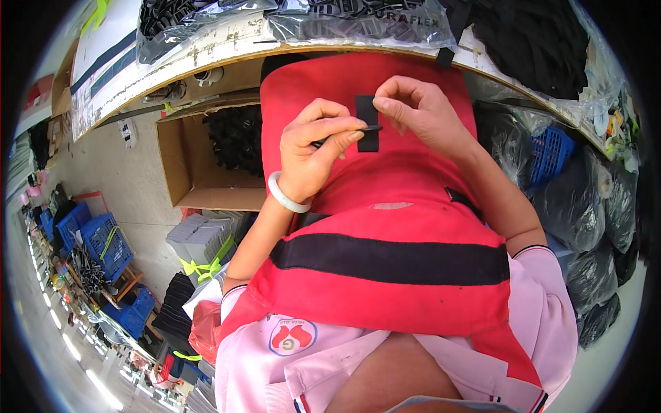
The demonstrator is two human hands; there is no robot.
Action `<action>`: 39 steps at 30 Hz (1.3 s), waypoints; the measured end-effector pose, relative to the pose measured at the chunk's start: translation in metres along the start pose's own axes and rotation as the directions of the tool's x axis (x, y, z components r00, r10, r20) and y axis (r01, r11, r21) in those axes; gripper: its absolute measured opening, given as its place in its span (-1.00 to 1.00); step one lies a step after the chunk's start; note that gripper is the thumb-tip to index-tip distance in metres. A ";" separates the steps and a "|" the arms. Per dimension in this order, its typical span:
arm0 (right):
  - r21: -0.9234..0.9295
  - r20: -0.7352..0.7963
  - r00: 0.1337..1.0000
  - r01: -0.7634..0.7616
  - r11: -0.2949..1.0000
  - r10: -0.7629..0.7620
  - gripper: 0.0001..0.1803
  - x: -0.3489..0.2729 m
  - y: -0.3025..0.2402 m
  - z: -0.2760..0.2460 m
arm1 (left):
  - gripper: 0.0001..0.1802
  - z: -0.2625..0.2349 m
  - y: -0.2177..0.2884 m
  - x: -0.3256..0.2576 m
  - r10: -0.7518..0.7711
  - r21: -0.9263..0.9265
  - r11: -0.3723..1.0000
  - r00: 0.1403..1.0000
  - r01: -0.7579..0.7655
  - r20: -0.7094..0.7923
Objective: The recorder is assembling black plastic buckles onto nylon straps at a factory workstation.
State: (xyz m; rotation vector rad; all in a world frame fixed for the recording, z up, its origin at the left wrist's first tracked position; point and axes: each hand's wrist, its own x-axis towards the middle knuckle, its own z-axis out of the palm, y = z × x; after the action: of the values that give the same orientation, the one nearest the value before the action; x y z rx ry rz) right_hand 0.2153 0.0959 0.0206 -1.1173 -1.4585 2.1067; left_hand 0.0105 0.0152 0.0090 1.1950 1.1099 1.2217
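Observation:
Over the red apron [392, 310] on my lap, a short strip of black webbing [368, 142] hangs between my hands. My left hand [310, 141] is closed, its thumb and forefinger pinching a thin black piece [372, 128] seen edge-on across the strip. It looks like a plastic buckle, but its full shape is hidden by my fingers. At the upper end of the strip, my right hand [423, 113] pinches the webbing's edge between thumb and forefinger. A pale bangle [284, 195] circles my left wrist.
A worn worktable [227, 62] runs across the front, bearing clear bags of black buckles [358, 20] and a heap of black straps [533, 41]. An open cardboard box [213, 199] holds black parts at left. Black bags [571, 206] and a blue basket [551, 155] crowd the right.

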 end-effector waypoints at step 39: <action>0.002 0.027 0.999 -0.027 1.000 0.027 -0.82 0.026 0.017 0.043 | -0.67 -0.019 -0.020 -0.015 -0.429 -0.395 0.855 0.886 0.336 -0.175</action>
State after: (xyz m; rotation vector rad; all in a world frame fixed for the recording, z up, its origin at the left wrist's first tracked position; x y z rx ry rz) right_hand 0.1691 0.0793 0.0019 -1.1179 -1.4602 2.1497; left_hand -0.0081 0.0020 -0.0130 0.5110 1.1876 1.2129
